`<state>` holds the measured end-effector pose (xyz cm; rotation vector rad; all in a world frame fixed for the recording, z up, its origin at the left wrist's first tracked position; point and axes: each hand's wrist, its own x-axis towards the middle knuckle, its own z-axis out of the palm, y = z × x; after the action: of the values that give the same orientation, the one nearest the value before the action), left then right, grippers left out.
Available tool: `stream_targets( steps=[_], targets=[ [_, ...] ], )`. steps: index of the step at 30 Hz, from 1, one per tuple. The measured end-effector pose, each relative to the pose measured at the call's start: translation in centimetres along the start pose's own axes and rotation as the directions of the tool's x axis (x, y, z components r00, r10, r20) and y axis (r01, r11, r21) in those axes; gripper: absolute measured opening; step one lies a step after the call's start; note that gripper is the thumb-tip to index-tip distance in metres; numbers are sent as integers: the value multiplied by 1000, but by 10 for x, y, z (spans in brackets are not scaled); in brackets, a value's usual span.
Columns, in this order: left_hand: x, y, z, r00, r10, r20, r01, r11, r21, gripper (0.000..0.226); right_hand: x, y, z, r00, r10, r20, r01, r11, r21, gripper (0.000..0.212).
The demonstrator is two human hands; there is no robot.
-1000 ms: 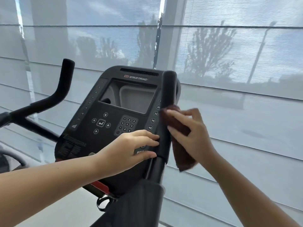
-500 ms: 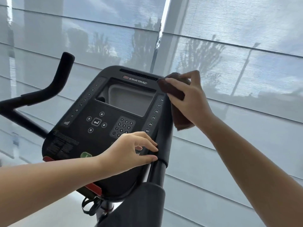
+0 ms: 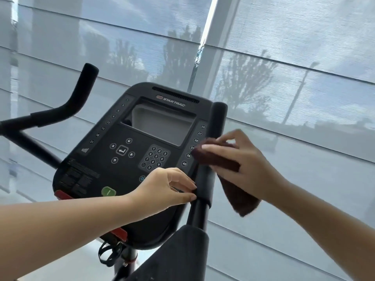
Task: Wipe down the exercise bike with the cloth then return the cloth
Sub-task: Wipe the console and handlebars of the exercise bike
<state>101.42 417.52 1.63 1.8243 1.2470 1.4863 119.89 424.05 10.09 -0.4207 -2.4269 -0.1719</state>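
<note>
The exercise bike's black console (image 3: 129,159) with a screen and keypad fills the middle of the view. Its right handlebar grip (image 3: 217,126) rises upright beside the console. My right hand (image 3: 241,165) grips a dark brown cloth (image 3: 243,195) wrapped round the middle of that grip; the cloth's loose end hangs down to the right. My left hand (image 3: 164,189) rests on the console's lower right edge, fingertips touching the grip's lower part.
The left handlebar (image 3: 79,94) curves up at the left. A large window with translucent shades (image 3: 284,57) stands right behind the bike. A dark padded part (image 3: 182,250) sits below the console, and a red strip (image 3: 119,233) shows under my left forearm.
My right hand slid the cloth up to the top of the right grip, then back down to its middle. My left hand has stayed on the console's edge.
</note>
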Motion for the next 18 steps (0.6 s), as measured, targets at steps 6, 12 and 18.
stream_targets(
  steps=[6, 12, 18],
  targets=[
    [0, -2, 0, 999, -34, -6, 34, 999, 21, 15, 56, 19, 4, 964, 139, -228, -183, 965, -187, 40],
    [-10, -6, 0, 989, -148, -3, 146, 979, -141, 12, -21, 0, 22, 962, 196, 189, -220, 969, 114, 44],
    [-19, 8, -15, 991, -117, 69, 115, 993, 32, 14, 12, 3, -2, 986, 111, 127, -102, 992, -78, 39]
  ],
)
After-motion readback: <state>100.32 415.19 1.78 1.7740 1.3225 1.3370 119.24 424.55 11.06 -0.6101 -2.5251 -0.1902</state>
